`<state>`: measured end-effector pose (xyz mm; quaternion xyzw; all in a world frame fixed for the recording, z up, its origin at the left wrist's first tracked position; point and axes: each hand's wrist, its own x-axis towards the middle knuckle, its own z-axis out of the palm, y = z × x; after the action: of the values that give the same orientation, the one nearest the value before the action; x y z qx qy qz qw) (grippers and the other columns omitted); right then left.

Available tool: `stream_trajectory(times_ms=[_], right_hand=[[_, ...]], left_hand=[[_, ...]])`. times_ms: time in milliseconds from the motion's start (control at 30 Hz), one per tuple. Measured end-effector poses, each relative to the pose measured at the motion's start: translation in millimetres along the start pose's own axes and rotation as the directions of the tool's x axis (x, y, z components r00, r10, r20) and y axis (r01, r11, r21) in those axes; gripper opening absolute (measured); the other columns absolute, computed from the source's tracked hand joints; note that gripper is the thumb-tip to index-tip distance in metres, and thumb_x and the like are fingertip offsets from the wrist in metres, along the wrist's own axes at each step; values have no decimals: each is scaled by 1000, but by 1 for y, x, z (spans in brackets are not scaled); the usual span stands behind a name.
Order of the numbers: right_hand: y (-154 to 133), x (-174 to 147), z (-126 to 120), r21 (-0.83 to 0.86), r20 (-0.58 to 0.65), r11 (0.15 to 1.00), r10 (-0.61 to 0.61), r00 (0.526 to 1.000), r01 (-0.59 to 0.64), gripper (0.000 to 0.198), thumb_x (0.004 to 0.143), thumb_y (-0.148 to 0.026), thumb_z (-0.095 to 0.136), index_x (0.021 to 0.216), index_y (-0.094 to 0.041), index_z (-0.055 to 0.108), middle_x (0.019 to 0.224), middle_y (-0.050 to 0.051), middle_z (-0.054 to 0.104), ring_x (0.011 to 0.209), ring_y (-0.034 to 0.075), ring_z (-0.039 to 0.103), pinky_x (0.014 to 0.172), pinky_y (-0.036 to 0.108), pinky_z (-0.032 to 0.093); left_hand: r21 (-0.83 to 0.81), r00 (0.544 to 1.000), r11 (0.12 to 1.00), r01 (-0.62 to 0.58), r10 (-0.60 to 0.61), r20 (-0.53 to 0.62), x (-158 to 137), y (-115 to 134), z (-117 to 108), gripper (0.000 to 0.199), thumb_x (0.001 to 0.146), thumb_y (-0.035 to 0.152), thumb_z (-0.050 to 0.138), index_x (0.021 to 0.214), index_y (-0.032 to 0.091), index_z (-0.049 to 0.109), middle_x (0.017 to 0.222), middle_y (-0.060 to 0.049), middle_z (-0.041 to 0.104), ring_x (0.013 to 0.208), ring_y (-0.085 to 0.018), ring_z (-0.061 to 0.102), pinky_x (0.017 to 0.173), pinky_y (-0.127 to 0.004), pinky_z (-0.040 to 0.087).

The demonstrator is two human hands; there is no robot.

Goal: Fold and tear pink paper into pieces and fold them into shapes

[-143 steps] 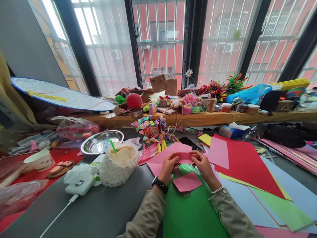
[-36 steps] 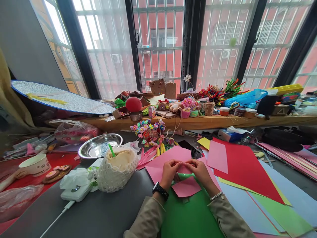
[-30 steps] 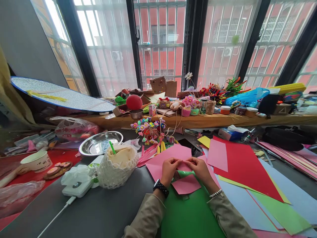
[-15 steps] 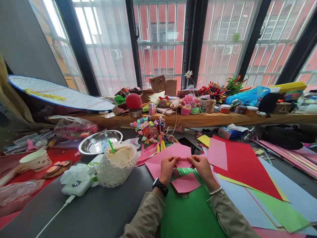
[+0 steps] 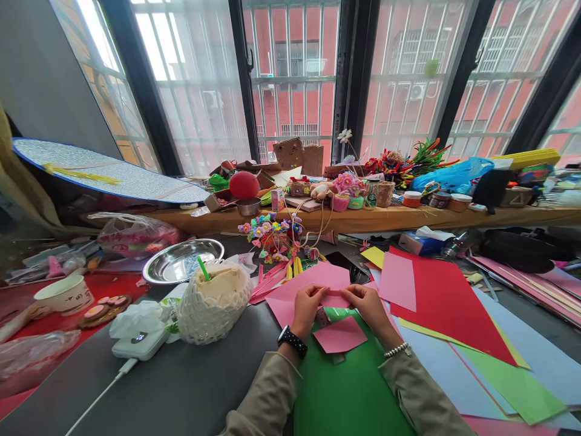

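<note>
A small strip of pink paper [image 5: 334, 299] is stretched between my two hands. My left hand [image 5: 307, 310] pinches its left end between thumb and fingers, and my right hand [image 5: 365, 306] pinches the right end. Just below them a pink paper square [image 5: 340, 335] lies over a green sheet [image 5: 349, 393]. Partly hidden behind my left hand is a small patterned item I cannot make out. A large pink sheet [image 5: 290, 290] spreads behind and to the left of my hands.
A coconut in white foam netting [image 5: 213, 312] with a green straw stands to the left, near a steel plate [image 5: 181, 263]. Red card [image 5: 447, 303] and other coloured sheets overlap on the right. Behind, a bunch of fuzzy craft flowers [image 5: 272, 236] stands before a crowded ledge [image 5: 204, 224].
My right hand has shifted slightly left, closer to my left hand, on the pink strip. Both hands keep their pinch, and the rest looks the same.
</note>
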<state>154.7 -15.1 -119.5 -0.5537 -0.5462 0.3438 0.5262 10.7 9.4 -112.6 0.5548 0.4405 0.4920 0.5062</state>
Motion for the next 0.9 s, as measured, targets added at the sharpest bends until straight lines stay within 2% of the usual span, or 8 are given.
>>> stream_trajectory(times_ms=[267, 533, 900], right_hand=[[-2, -1, 0, -78, 39, 995, -56, 998, 59, 29, 64, -40, 55, 63, -13, 62, 58, 2, 59, 54, 13, 49, 49, 22, 35], [-6, -3, 2, -135, 57, 986, -90, 994, 97, 27, 67, -39, 53, 65, -14, 62, 62, 4, 61, 57, 15, 52, 51, 23, 36], [-6, -5, 2, -205, -49, 975, -102, 994, 90, 27, 67, -40, 52, 59, -15, 60, 56, 3, 59, 53, 15, 50, 46, 23, 34]], left_hand=[[17, 995, 1000, -23, 21, 102, -2, 1, 2, 24, 58, 32, 63, 67, 10, 66, 70, -8, 65, 67, -17, 56, 60, -24, 42], [54, 996, 998, -36, 31, 89, 0, -2, 1, 25, 59, 33, 61, 66, 10, 66, 68, -9, 65, 66, -18, 57, 57, -25, 42], [92, 995, 994, -66, 59, 76, 1, -3, 2, 22, 58, 33, 61, 63, 12, 66, 65, -7, 65, 65, -18, 56, 58, -24, 41]])
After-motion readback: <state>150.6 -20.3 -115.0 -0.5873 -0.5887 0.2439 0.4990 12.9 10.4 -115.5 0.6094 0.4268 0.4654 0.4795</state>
